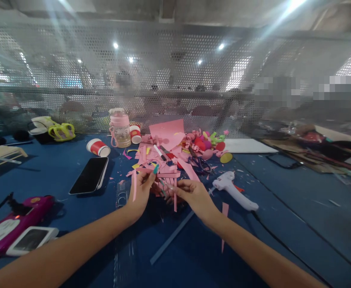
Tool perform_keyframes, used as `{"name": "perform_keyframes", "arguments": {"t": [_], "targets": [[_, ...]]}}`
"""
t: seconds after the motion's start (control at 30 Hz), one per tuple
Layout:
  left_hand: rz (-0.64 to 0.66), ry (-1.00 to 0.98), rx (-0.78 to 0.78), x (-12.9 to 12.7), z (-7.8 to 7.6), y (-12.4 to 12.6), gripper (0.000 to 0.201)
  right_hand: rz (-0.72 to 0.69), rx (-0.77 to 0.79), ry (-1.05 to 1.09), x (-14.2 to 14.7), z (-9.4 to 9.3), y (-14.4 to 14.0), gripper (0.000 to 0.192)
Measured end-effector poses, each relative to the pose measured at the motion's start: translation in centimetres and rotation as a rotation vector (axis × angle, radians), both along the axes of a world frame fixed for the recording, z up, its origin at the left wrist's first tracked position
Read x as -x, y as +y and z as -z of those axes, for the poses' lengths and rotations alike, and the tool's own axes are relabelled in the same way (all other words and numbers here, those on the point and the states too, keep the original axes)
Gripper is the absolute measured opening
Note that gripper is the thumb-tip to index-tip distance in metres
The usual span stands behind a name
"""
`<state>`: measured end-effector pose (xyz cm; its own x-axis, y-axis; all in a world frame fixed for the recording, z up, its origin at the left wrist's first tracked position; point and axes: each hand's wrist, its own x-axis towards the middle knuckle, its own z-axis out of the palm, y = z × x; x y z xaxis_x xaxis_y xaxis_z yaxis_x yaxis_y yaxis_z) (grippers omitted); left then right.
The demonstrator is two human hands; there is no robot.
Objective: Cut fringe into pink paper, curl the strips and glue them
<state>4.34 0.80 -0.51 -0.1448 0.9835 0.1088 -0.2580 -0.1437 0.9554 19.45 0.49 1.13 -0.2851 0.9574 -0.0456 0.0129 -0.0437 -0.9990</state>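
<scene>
Between my hands is a pink paper piece [168,175] with a band along its top and narrow strips hanging down from it. My left hand [142,192] pinches its left end, thumb uppermost with a long teal nail; a pink strip hangs over the back of that hand. My right hand [193,195] is closed on the right side of the piece, fingertips at one hanging strip. Behind my hands lies a heap of pink paper scraps [175,142] with a white marker [158,152] on it. The undersides of my fingers are partly hidden.
A white glue gun [235,191] lies right of my right hand, its cord running forward. At left are a phone [90,176], a magenta device [28,218], paper cups [99,148] and a pink-topped bottle [120,128]. A translucent strip [171,239] lies in front.
</scene>
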Motion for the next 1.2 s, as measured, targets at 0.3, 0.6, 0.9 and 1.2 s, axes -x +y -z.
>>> {"name": "perform_keyframes", "arguments": {"t": [0.3, 0.6, 0.9, 1.2], "targets": [[0.039, 0.048, -0.001, -0.1, -0.1, -0.1, 0.029, 0.027, 0.005, 0.144, -0.6, -0.3, 0.2, 0.025], [0.031, 0.117, 0.036, -0.2, 0.3, 0.0, 0.029, 0.037, -0.039, 0.144, -0.4, -0.3, 0.0, 0.027], [-0.551, 0.509, -0.333, 1.7, 0.4, 0.3, 0.046, 0.020, -0.063, 0.074, -0.7, 0.1, 0.2, 0.028], [0.120, 0.887, -0.548, 1.2, -0.1, -1.2, 0.025, -0.062, -0.122, 0.026, -0.4, -0.3, -0.3, 0.022]]}}
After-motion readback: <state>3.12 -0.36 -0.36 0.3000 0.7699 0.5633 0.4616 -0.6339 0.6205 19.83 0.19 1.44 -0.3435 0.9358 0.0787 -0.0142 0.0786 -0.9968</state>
